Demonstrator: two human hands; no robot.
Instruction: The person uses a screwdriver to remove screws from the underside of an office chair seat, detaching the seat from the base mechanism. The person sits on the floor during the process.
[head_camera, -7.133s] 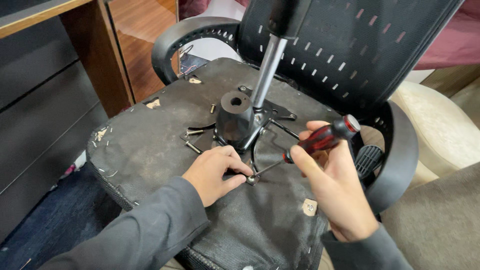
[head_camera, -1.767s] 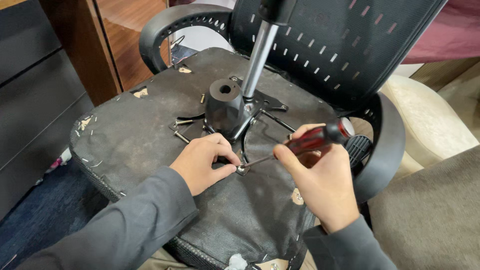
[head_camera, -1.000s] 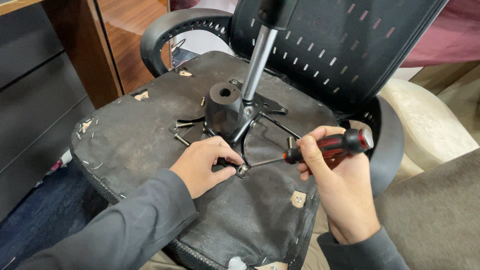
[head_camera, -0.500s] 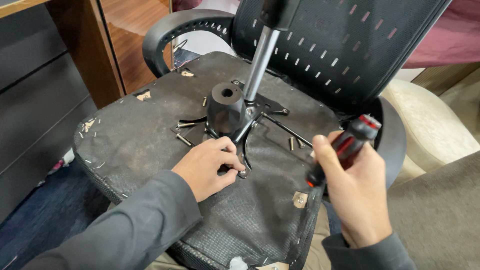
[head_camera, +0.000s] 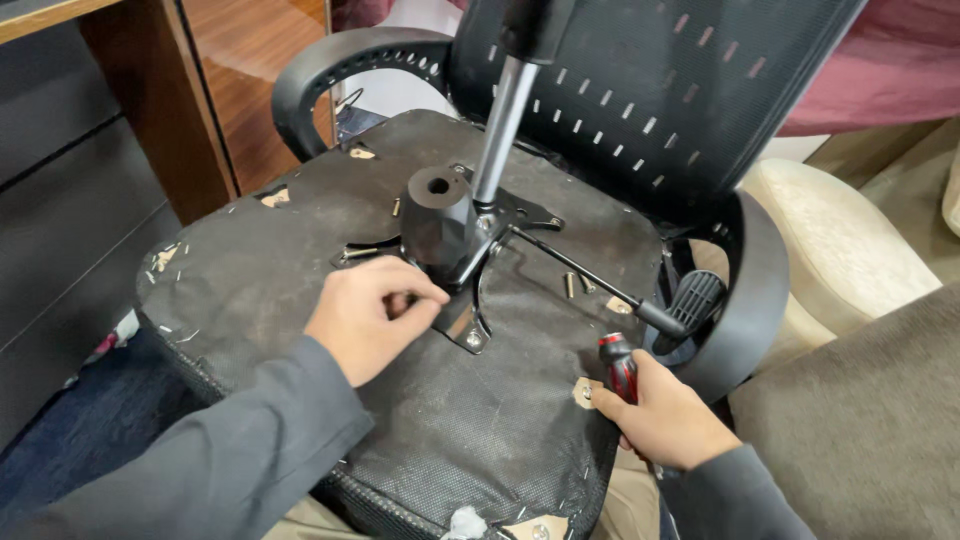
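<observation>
On the overturned chair seat, right hand grips a red-black screwdriver; left hand fingers pinch by the metal bracket.

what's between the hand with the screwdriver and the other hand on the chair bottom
In the head view, between the right hand holding the screwdriver and the left hand lies the corner of the metal plate with a bolt; the rest is bare black fabric.
</observation>
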